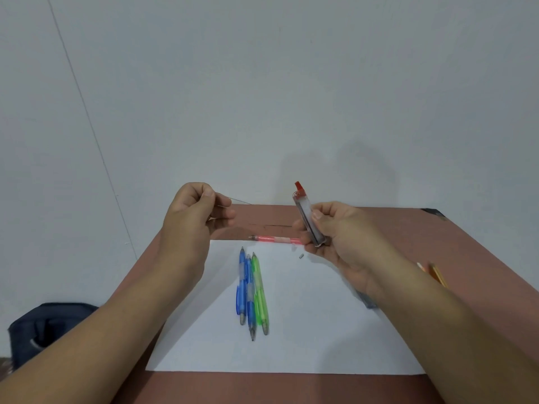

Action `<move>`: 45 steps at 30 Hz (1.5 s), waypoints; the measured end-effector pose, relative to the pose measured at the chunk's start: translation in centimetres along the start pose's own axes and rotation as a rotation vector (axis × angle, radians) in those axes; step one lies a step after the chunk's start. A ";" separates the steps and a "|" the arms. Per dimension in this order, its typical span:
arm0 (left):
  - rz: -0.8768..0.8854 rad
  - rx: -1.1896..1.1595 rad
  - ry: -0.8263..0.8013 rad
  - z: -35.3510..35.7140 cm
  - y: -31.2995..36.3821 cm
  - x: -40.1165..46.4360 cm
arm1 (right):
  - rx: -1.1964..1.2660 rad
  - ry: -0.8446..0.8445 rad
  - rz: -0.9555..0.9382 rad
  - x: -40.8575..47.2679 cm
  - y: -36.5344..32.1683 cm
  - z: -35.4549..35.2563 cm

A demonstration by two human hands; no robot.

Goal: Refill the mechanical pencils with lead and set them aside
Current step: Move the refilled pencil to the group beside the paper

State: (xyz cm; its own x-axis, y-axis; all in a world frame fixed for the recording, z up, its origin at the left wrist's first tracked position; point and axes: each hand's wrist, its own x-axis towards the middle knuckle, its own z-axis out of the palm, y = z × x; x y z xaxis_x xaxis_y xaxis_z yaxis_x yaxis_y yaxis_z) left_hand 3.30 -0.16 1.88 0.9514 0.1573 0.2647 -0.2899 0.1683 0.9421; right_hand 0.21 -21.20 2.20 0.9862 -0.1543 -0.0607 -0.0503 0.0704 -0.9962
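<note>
A: Clear plastic with a red cap: that is the lead case (308,218) your right hand (332,237) grips, fingers curled round it, cap tilted up and away from you.

B: And your left hand (198,211)?

A: It pinches a thin lead (240,201) that sticks out toward the case.

B: The pencils?

A: A red mechanical pencil (274,239) lies crosswise just below the case. Two blue mechanical pencils (245,290) and a green mechanical pencil (260,295) lie touching on the white paper (315,330), nearer you, between your wrists. A small eraser cap (301,256) sits just under your right fingers.
</note>
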 end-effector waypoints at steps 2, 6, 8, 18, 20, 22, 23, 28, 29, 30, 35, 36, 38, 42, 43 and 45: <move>-0.002 0.012 -0.006 0.0 -0.2 0.0 | 0.050 -0.011 -0.042 -0.3 -0.2 0.4; -0.007 0.041 -0.017 -0.1 -0.4 0.0 | -0.097 0.029 -0.212 -1.1 -0.4 0.9; -0.009 0.049 -0.018 -0.1 -0.5 0.1 | -0.215 0.012 -0.286 -1.4 -0.4 1.0; -0.007 0.059 -0.020 0.0 -0.5 0.2 | -0.343 -0.017 -0.354 -2.1 -0.8 1.0; -0.008 0.063 -0.016 0.0 -0.6 0.2 | -0.367 -0.036 -0.329 -2.0 -0.9 1.0; -0.005 0.080 -0.010 0.0 -0.6 0.2 | -0.407 -0.085 -0.289 -2.0 -0.8 0.9; 0.002 0.095 -0.010 0.0 -0.7 0.3 | -0.437 -0.120 -0.265 -2.0 -0.7 0.9; 0.055 0.205 -0.009 -0.2 -1.1 0.5 | -0.731 -0.369 -0.119 -1.9 -0.5 0.3; 0.075 0.243 -0.008 -0.2 -1.2 0.5 | -0.844 -0.412 -0.119 -2.0 -0.7 0.3; 0.097 0.279 -0.009 -0.2 -1.3 0.6 | -0.934 -0.443 -0.120 -2.1 -0.8 0.3; 0.183 0.427 -0.080 0.1 -1.7 0.4 | -1.210 -0.450 -0.133 -1.9 -0.5 0.3; 0.191 0.448 -0.103 0.2 -1.7 0.3 | -1.239 -0.445 -0.142 -1.8 -0.5 0.3; 0.222 0.496 -0.146 0.5 -1.8 0.0 | -1.260 -0.403 -0.167 -1.8 -0.6 0.2; 0.340 0.583 -0.196 1.1 -1.9 -0.5 | -1.184 -0.055 -0.365 -1.5 -0.8 -0.5; 0.356 0.587 -0.207 1.3 -2.0 -0.5 | -1.135 0.011 -0.440 -1.2 -0.6 -0.6; 0.374 0.588 -0.237 1.6 -2.2 -0.6 | -1.060 0.043 -0.553 -0.8 -0.2 -0.5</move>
State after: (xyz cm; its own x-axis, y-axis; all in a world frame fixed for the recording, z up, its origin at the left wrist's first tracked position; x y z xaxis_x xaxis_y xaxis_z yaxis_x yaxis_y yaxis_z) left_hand 3.52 -2.16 -0.03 0.8158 -0.1237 0.5650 -0.5596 -0.4158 0.7170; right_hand -0.60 -21.59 2.39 0.9103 0.0579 0.4099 0.2538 -0.8603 -0.4421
